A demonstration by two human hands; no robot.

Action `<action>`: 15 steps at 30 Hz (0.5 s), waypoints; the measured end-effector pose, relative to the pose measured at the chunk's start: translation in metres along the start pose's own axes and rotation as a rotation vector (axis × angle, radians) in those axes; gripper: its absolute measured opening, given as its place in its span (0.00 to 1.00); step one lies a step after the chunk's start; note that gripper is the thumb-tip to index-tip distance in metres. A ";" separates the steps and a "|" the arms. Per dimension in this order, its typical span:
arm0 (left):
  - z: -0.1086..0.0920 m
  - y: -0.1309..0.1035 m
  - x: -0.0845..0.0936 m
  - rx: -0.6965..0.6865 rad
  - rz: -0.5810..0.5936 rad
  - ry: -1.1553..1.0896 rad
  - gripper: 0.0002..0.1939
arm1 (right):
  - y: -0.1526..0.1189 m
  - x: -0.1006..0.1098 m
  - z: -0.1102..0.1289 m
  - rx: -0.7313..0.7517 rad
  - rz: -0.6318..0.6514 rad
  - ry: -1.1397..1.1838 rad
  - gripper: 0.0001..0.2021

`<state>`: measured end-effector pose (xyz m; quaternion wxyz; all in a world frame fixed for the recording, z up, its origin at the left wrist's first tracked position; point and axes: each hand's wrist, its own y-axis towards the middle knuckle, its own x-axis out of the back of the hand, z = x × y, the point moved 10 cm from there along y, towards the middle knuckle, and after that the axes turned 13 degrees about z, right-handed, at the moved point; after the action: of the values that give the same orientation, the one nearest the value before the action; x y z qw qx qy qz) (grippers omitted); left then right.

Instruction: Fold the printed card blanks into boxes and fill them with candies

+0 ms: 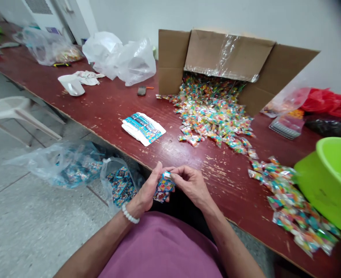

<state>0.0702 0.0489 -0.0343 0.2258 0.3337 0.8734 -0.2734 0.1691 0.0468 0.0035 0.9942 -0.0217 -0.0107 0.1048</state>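
Note:
My left hand (pixel 149 189), with a white bead bracelet at the wrist, is wrapped round a small blue patterned packet (pixel 164 188) near the table's front edge. The fingers of my right hand (pixel 189 181) pinch the packet's white top edge. Beyond my hands, a stack of flat blue and white packets (pixel 144 128) lies on the red table (pixel 112 112). Small wrapped candies (pixel 216 116) spill from a cardboard box (pixel 170 58) onto the tabletop.
A green basin (pixel 326 181) stands at the right beside more candies. Clear bags (pixel 121 181) of blue packets are below the table's edge at the left. A white mug (pixel 71 85), plastic bags (pixel 135 61) and a brush (pixel 142 91) are farther back. A white stool (pixel 10 108) stands left.

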 end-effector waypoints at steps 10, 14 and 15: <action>-0.003 -0.002 0.010 -0.051 -0.038 -0.012 0.18 | -0.013 -0.017 0.018 0.225 0.112 -0.250 0.08; -0.027 -0.026 0.050 -0.176 -0.236 0.202 0.20 | -0.013 -0.012 -0.009 0.105 0.061 -0.199 0.12; -0.038 -0.037 0.070 -0.226 -0.322 0.263 0.20 | -0.013 -0.006 -0.016 0.072 0.024 -0.165 0.13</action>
<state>-0.0108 0.0817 -0.0345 0.0996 0.1954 0.9624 -0.1604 0.1661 0.0317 -0.0121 0.9887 0.0224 -0.0887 0.1185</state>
